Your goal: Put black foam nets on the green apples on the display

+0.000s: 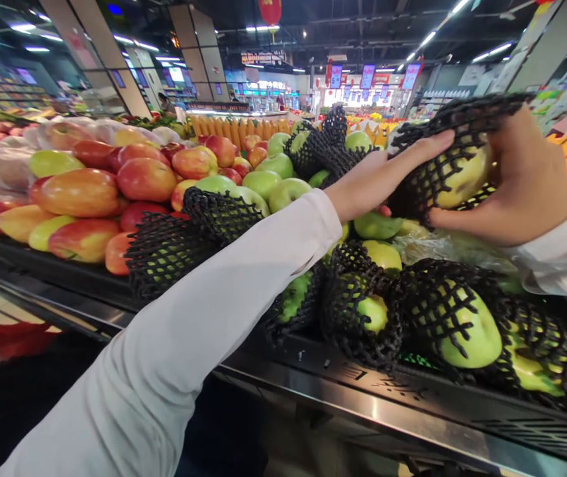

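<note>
Black mesh [420, 182] sleeves a pale green fruit [462, 177] between two hands. The right hand [532, 189] curls wide around its right side; the left hand [387, 169] clasps the mesh opposite, netted apples [469, 331] below their grip.

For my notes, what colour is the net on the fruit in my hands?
The net is black, in an open mesh; see the head view.

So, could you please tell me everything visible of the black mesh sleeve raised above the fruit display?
The black mesh sleeve looks like foam netting, with strands crossing into diamond-shaped openings. It partly wraps a pale yellow-green fruit, whose right part shows through bare. Its bunched upper edge stretches rightward over the right grip. The left grip meets its left side, thumb lying across the mesh.
</note>
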### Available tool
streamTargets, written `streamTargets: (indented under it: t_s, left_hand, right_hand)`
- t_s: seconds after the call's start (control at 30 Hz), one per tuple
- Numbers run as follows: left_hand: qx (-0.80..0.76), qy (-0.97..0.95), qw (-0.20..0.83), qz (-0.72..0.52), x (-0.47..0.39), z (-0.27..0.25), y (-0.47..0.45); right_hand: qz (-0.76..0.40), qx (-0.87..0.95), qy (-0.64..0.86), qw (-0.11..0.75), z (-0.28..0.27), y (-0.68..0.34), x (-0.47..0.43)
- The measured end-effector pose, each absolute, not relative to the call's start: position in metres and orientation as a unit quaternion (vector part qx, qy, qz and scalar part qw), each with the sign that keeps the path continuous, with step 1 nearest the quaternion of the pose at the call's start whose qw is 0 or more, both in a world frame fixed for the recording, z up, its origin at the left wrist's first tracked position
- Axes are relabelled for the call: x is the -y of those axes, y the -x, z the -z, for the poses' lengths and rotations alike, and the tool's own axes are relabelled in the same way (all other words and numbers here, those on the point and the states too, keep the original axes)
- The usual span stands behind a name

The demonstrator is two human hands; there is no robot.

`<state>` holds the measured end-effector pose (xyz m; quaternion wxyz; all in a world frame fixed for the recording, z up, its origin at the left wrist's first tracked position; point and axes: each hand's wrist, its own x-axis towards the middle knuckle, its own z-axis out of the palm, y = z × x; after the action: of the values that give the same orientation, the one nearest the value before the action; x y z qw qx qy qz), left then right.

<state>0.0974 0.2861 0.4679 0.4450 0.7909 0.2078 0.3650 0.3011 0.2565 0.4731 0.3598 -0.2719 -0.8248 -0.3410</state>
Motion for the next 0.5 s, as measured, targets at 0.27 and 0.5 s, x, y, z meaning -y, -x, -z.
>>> streamTargets:
  t_s: [0.27,0.5]
  left_hand:
    - [-0.318,-0.739,0.407,-0.433,-0.2887,-0.4716,-0.0984]
    - [-0.313,-0.718,0.366,-0.503,-0.2821,-0.4766,-0.0894]
  right_hand:
    - [0.266,0.791,0.371,0.407,-0.4707,-0.3007,-0.2603]
    - [0.082,0.786,0.381,0.479,-0.4684,-0.2988,-0.2632]
